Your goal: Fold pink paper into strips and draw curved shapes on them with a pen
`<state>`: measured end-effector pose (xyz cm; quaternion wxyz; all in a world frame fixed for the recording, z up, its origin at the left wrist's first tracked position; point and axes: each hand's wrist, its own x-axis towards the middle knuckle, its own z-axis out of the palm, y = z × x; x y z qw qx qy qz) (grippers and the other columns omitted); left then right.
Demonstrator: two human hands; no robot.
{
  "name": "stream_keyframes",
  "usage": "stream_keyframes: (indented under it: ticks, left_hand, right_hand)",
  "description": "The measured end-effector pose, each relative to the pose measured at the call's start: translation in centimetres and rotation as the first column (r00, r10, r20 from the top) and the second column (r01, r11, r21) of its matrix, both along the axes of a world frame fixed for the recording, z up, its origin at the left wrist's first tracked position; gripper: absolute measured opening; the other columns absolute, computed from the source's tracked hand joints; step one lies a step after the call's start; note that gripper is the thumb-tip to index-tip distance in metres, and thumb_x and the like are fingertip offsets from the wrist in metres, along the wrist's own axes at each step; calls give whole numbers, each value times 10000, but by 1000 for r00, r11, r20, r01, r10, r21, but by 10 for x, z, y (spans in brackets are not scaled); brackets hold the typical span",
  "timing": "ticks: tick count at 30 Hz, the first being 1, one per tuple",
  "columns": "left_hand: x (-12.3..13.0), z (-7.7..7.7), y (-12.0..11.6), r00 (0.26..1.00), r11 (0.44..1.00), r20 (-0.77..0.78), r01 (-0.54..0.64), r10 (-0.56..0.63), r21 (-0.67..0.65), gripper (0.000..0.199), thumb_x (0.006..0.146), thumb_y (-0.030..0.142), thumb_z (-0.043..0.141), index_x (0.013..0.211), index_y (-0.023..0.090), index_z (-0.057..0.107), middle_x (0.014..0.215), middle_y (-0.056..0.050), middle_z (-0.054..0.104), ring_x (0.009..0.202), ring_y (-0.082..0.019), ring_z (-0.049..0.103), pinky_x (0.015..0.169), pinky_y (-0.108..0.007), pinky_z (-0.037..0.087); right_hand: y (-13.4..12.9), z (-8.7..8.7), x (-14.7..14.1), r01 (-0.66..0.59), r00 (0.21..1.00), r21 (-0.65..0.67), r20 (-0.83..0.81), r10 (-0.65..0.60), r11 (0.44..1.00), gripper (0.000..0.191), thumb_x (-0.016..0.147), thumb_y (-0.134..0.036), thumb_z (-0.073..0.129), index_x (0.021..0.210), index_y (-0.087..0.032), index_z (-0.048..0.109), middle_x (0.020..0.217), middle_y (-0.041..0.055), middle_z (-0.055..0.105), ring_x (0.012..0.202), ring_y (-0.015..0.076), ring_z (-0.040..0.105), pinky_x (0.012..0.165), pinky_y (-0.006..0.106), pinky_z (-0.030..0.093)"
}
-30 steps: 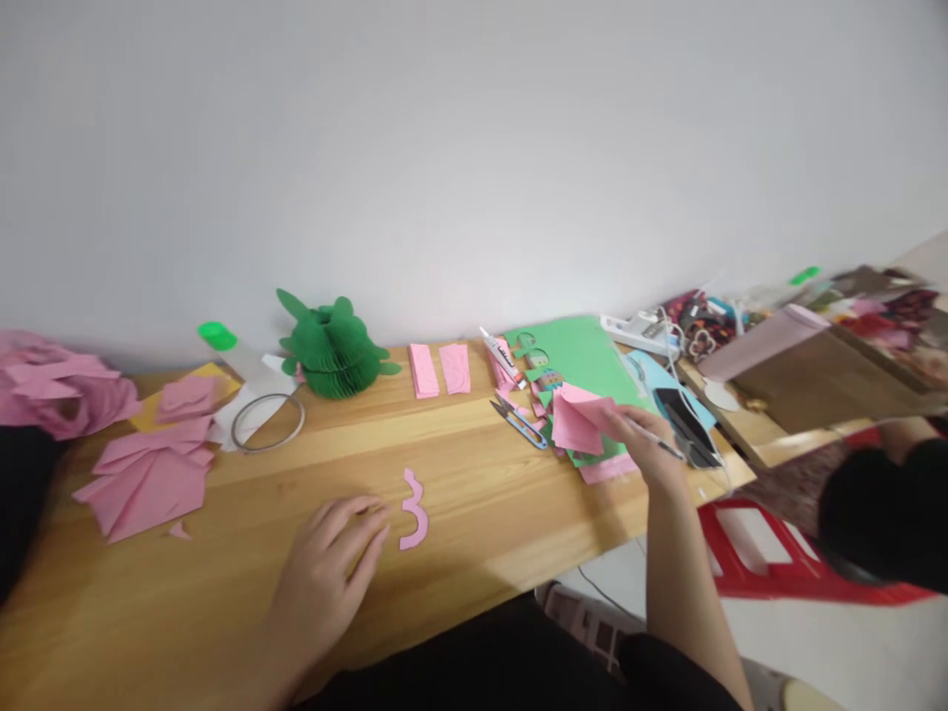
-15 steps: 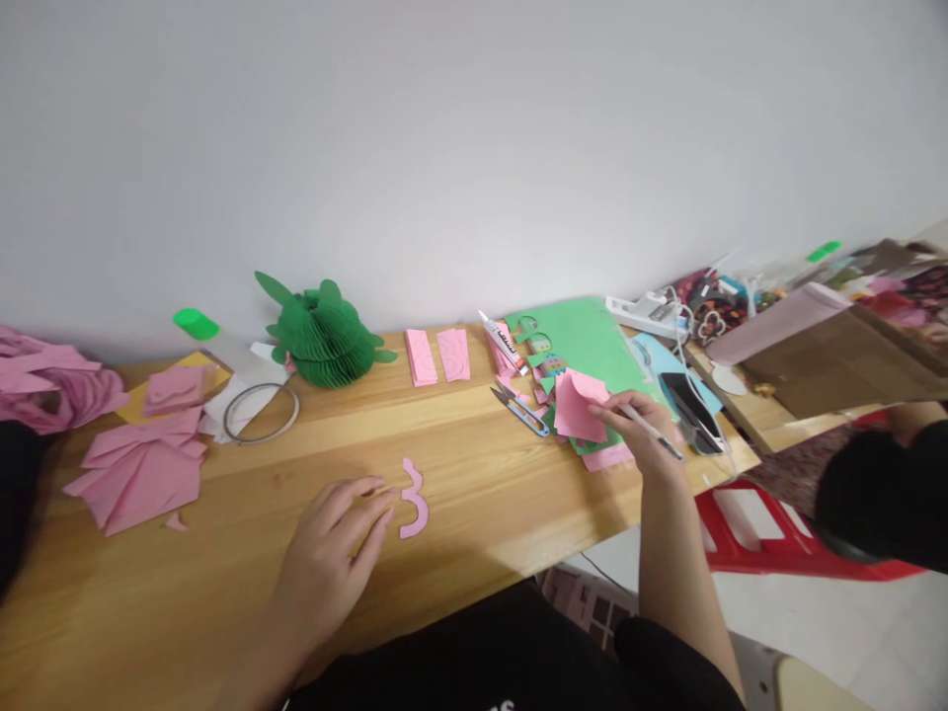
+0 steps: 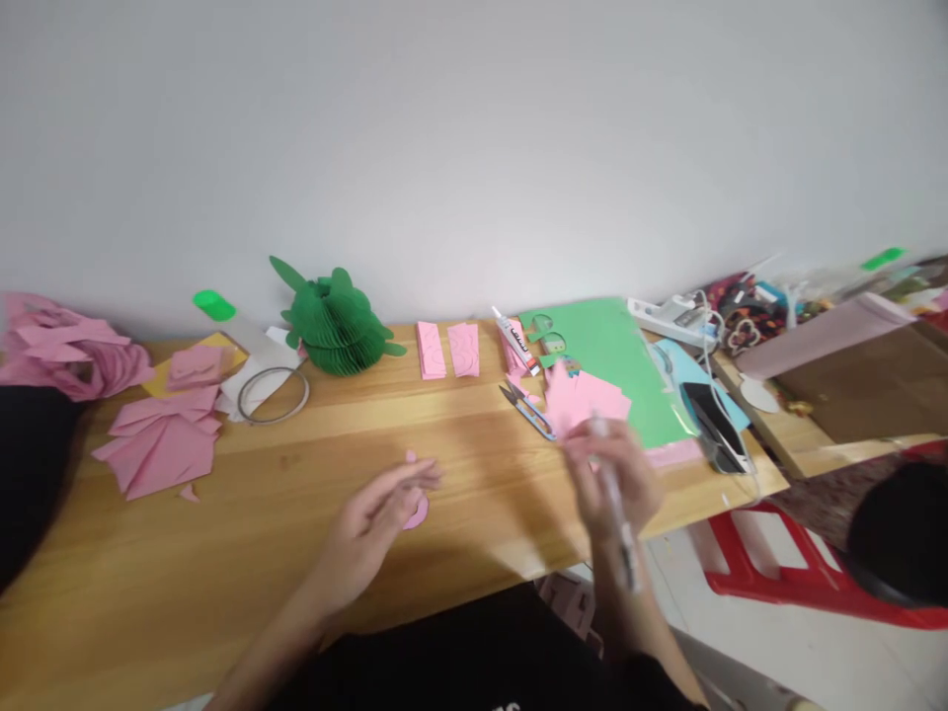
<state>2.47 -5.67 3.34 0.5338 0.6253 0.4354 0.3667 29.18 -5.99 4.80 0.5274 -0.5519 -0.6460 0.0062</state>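
My left hand hovers with its fingers stretched out over a wavy pink paper cutout and hides part of it. Smeared by motion, my right hand is closed around a white pen slanting down through its fingers. A blurred piece of pink paper shows at the fingertips of the same hand. Behind it, more pink paper lies on a green sheet. Blue-handled thread snips and a glue tube rest just left of that sheet.
A green honeycomb paper piece stands by the wall. Two small pink paper stacks lie beside it. Leftward are a wire ring, folded pink paper and a pink paper bundle. A phone and power strip sit right.
My right hand has come left and toward me from the green sheet with the pen and pink paper. My left hand has shifted right, over the wavy cutout. The view has turned slightly.
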Motion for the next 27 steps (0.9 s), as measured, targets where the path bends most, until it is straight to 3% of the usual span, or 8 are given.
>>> stream_keyframes:
  ticks: [2, 4, 7, 9, 13, 15, 20, 27]
  left_hand:
    - [17, 9, 5, 920, 965, 391, 112, -10, -238, 676, 915, 725, 385, 1260, 196, 630, 1184, -131, 708, 1015, -256, 706, 835, -391, 597]
    - [26, 19, 13, 797, 897, 603, 238, 39, -373, 722, 895, 759, 366, 1191, 176, 673, 1186, -127, 708, 1021, -276, 701, 819, -385, 597]
    - [20, 34, 24, 730, 846, 674, 284, 115, -452, 600, 878, 693, 473, 1056, 183, 733, 991, -95, 756, 884, -270, 728, 647, -322, 596]
    - [9, 43, 30, 767, 875, 626, 199, 142, -441, 446, 845, 578, 605, 1019, 190, 740, 918, -79, 760, 846, -264, 732, 621, -305, 592]
    - [-8, 64, 41, 928, 986, 355, -61, 114, -157, 302, 819, 322, 689, 1106, 226, 668, 950, -37, 746, 831, -210, 726, 666, -290, 609]
    - [-10, 76, 46, 978, 984, 164, -143, 125, 105, 444, 843, 241, 645, 1277, 267, 556, 1048, -29, 722, 864, -184, 719, 677, -273, 613]
    - [-9, 98, 53, 945, 807, -125, -183, 301, 562, 589, 890, 220, 586, 1440, 294, 389, 1357, -68, 615, 1168, -229, 654, 893, -341, 595]
    - [4, 104, 56, 883, 676, -67, -305, 464, 671, 628, 864, 186, 624, 1435, 314, 396, 1357, -50, 633, 1181, -210, 657, 938, -335, 583]
  right_hand:
    - [-2, 6, -42, -231, 969, -3, 83, 231, 973, 34, 861, -321, 666, 853, -291, 680, 931, 45, 713, 874, 216, 690, 773, 376, 548]
    - [1, 11, -74, -480, 864, 43, 194, 464, 876, 54, 868, -254, 667, 914, -282, 676, 933, 40, 726, 932, 204, 691, 814, 362, 543]
    - [11, 21, -98, -641, 754, 61, 231, 614, 765, 245, 861, -346, 692, 1046, -197, 631, 963, 102, 723, 1020, 246, 679, 890, 402, 536]
    - [18, 29, -102, -647, 761, 84, 128, 636, 758, 291, 893, -388, 635, 1115, -205, 588, 1020, 111, 709, 1055, 257, 675, 897, 418, 543]
    - [35, 52, -109, -369, 906, 61, -200, 374, 927, 291, 897, -221, 598, 1172, -276, 522, 1080, 72, 671, 1038, 220, 674, 876, 411, 549]
    - [46, 66, -117, -377, 888, -14, -289, 357, 926, 392, 841, -293, 687, 1190, -276, 511, 1144, 83, 654, 1085, 237, 655, 903, 442, 542]
    - [64, 93, -142, -525, 680, 53, -574, 456, 850, 503, 724, -348, 810, 1108, -291, 490, 1032, 20, 687, 970, 198, 686, 872, 411, 567]
    - [67, 100, -149, -510, 622, 133, -624, 472, 850, 487, 723, -161, 801, 1095, -295, 517, 972, -5, 718, 901, 152, 694, 818, 320, 581]
